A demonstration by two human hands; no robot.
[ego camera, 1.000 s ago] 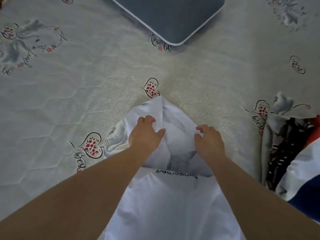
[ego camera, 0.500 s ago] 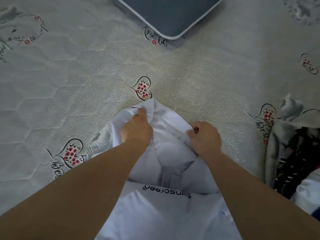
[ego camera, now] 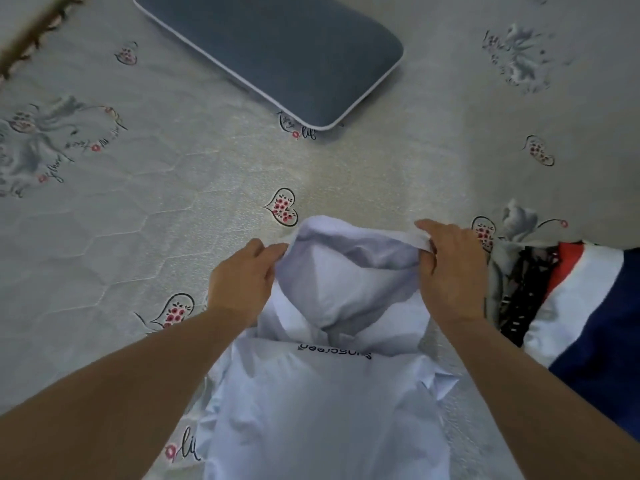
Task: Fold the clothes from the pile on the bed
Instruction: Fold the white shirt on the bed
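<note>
Thin, crinkly pale-lavender hooded jacket (ego camera: 329,393) lying on quilted grey bedspread (ego camera: 138,237), left hand (ego camera: 242,282) pinching hood rim at nine o'clock, right hand (ego camera: 450,271) pinching it at three o'clock.

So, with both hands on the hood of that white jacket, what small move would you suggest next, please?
Probably fold the hood down toward the printed lettering. The left hand and right hand each pinch an edge, holding it open and raised, while the jacket body lies flat on the bed.
</note>
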